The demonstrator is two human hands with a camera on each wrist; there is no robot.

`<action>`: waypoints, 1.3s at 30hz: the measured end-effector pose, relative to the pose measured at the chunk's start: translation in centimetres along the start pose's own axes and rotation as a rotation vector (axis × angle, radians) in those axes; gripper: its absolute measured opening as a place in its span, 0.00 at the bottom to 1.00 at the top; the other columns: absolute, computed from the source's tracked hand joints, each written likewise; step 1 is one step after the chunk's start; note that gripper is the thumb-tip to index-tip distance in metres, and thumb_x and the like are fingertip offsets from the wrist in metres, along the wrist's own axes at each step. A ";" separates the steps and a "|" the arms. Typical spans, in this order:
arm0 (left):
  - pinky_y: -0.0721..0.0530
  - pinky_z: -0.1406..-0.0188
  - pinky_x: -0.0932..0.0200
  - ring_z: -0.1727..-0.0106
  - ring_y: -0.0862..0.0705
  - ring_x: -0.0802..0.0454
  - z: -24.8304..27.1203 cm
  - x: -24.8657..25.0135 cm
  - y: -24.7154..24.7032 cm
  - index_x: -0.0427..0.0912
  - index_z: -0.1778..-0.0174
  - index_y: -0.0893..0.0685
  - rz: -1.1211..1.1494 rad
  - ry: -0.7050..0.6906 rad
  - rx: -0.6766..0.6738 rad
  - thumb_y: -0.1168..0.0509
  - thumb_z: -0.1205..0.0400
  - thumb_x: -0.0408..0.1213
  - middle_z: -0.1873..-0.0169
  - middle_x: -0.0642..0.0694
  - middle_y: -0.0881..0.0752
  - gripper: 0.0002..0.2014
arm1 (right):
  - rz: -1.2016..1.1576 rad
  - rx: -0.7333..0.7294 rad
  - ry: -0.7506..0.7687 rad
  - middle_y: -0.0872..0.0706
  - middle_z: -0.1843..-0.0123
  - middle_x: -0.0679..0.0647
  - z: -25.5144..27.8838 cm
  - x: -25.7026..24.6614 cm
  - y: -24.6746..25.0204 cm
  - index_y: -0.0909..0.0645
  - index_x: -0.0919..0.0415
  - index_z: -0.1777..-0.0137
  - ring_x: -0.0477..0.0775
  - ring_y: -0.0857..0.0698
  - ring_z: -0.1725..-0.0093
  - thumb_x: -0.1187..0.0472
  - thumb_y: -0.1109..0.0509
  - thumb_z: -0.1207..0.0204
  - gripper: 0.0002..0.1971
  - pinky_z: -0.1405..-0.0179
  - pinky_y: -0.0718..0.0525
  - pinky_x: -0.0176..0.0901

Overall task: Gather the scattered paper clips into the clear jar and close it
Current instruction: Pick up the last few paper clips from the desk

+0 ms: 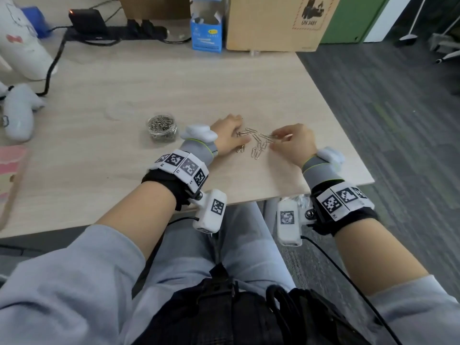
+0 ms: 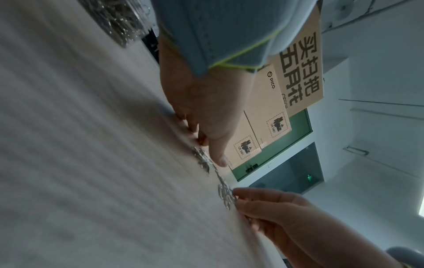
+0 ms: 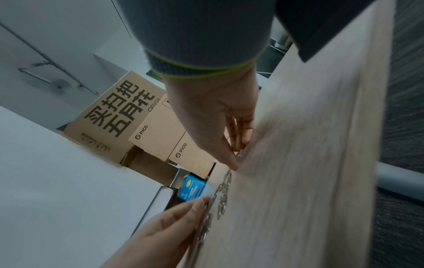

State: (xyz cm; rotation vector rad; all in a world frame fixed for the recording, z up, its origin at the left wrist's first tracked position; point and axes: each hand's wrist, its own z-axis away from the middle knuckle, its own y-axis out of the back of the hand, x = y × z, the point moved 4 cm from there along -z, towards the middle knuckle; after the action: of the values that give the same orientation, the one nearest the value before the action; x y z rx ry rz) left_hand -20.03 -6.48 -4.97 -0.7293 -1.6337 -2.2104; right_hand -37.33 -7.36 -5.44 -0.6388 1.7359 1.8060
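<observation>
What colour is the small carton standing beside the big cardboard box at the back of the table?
Blue, with a white open top flap: small carton. The head view shows it best.

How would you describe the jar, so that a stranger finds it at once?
Start at the light wooden table. Just left of the left hand stands a small round clear jar. It has no lid on and is full of silver paper clips, unlike the loose clips lying flat between the hands.

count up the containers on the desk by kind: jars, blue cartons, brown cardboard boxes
clear jar, holding paper clips: 1
blue carton, top open: 1
brown cardboard boxes: 2 in the head view
total: 4
</observation>
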 end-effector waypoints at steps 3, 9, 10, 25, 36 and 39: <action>0.28 0.32 0.51 0.32 0.23 0.42 0.3 0.4 -0.7 0.36 0.37 0.20 0.036 -0.081 0.019 0.40 0.36 0.64 0.32 0.38 0.21 0.40 | -0.023 0.004 0.068 0.18 0.67 0.49 0.3 -0.7 -0.8 0.10 0.62 0.50 0.38 0.26 0.72 0.66 0.28 0.31 0.11 0.67 0.26 0.29; 0.23 0.35 0.53 0.37 0.20 0.46 0.7 0.0 0.1 0.43 0.38 0.17 0.082 -0.114 0.081 0.20 0.40 0.46 0.39 0.42 0.18 0.33 | -0.045 -0.054 0.109 0.16 0.66 0.49 0.6 -1.2 -1.2 0.10 0.61 0.50 0.31 0.21 0.73 0.63 0.26 0.31 0.11 0.69 0.27 0.19; 0.24 0.35 0.53 0.36 0.22 0.46 0.7 -0.1 0.3 0.44 0.37 0.19 0.041 -0.116 0.090 0.19 0.40 0.45 0.38 0.41 0.19 0.35 | -0.059 -0.067 0.097 0.15 0.62 0.50 0.7 -1.1 -0.9 0.11 0.61 0.48 0.34 0.19 0.68 0.61 0.23 0.33 0.13 0.65 0.25 0.24; 0.17 0.49 0.56 0.59 0.18 0.53 -0.3 0.6 0.4 0.41 0.52 0.12 0.098 -0.042 0.156 0.25 0.30 0.41 0.60 0.46 0.12 0.13 | -0.092 -0.119 0.151 0.16 0.63 0.51 0.7 -1.9 -1.6 0.12 0.63 0.51 0.46 0.19 0.66 0.63 0.21 0.36 0.13 0.55 0.18 0.39; 0.25 0.58 0.56 0.51 0.18 0.45 -1.3 2.6 -0.3 0.40 0.54 0.17 -0.119 0.046 0.210 0.23 0.40 0.60 0.57 0.47 0.17 0.29 | -1.061 -0.101 -0.321 0.15 0.58 0.63 -0.1 0.7 -0.8 0.20 0.73 0.51 0.56 0.13 0.56 0.76 0.45 0.21 0.11 0.52 0.13 0.37; 0.27 0.59 0.58 0.50 0.16 0.43 -1.8 2.8 -0.5 0.40 0.55 0.17 -0.122 0.060 0.203 0.24 0.36 0.51 0.55 0.44 0.13 0.21 | -1.182 -0.171 -0.362 0.14 0.55 0.65 0.0 0.8 -1.2 0.21 0.72 0.54 0.57 0.12 0.53 0.74 0.44 0.20 0.10 0.49 0.13 0.40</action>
State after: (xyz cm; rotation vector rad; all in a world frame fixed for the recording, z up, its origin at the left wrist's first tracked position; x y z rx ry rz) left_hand -23.00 -7.83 -4.17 -0.5162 -1.8819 -2.0823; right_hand -37.13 -7.31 -6.91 -1.0269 0.6544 1.0873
